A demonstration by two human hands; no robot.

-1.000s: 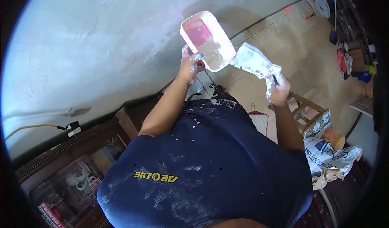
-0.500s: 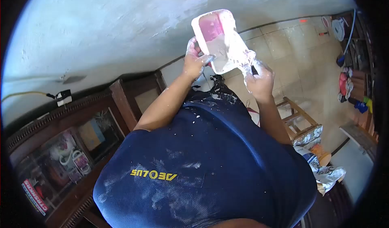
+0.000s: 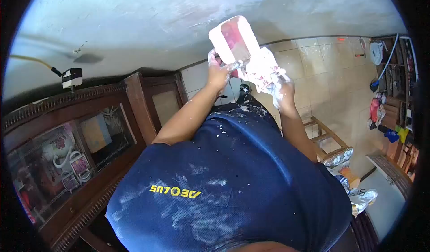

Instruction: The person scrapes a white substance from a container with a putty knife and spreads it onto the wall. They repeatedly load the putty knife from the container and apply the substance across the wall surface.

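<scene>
A pink plastic tub (image 3: 235,39) smeared with wet plaster is raised near the wall (image 3: 134,14), light but slippery; left hand (image 3: 218,70) fingers clamp its lower edge, right hand (image 3: 280,88) fingers grip a plastered trowel (image 3: 262,68) against it

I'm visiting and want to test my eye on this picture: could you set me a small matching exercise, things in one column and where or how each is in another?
Things:
1. pink tub
2. putty knife
3. wooden cabinet
4. wooden stool

Descriptions:
A. stands on the tiled floor, lower right
B. held up in the left hand
C. glass-fronted, against the wall at left
D. smeared white, in the right hand

Pairs: 1-B, 2-D, 3-C, 4-A
</scene>
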